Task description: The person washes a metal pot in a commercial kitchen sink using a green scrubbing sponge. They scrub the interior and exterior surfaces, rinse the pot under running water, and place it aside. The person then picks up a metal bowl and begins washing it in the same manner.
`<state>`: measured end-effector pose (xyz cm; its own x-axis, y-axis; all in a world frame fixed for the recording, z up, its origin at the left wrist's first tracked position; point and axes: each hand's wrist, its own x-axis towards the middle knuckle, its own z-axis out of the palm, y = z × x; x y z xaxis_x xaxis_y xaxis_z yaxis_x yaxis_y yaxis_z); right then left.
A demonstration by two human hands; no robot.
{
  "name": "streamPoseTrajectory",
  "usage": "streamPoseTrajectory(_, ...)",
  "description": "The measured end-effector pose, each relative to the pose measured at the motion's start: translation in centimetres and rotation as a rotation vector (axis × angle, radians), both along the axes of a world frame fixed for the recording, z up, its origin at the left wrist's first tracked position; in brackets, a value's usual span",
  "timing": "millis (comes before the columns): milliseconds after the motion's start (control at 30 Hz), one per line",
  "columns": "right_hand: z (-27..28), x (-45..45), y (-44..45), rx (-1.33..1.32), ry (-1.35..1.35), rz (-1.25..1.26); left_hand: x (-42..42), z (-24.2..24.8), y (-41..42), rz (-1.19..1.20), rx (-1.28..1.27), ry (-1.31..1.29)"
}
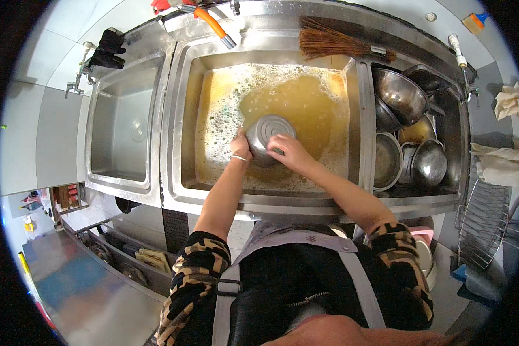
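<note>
Above the soapy water in the middle basin, a round metal pot is tilted with its ringed base facing up. My left hand grips its left side, a white band around the wrist. Against the pot's lower right, the fingers of my right hand are curled around a small dark green scouring pad, mostly hidden by them. Yellowish, cloudy water fills part of the stainless steel sink basin, with white foam thickest at the left and back. The pot's opening is out of sight.
Metal bowls and pans are stacked in the right basin. A bristle whisk brush lies on the back ledge. The nozzle of an orange hose hangs over the back rim. At left is another basin, with black gloves behind it.
</note>
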<state>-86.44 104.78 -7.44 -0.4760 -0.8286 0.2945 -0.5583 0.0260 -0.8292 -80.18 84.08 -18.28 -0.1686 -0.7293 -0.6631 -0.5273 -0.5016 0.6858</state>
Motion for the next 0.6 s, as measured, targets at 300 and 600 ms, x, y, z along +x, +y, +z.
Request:
streamPoseTrajectory(300, 2.2, -1.7, 1.0, 0.143, -0.078, -0.383, -0.2, 0.6, 1.1, -0.070, 0.021, 0.039)
streamPoseTrajectory(600, -4.4, -6.2, -5.5, 0.051, -0.308, -0.520, -0.8, 3.6, 1.9, -0.284, -0.222, -0.080)
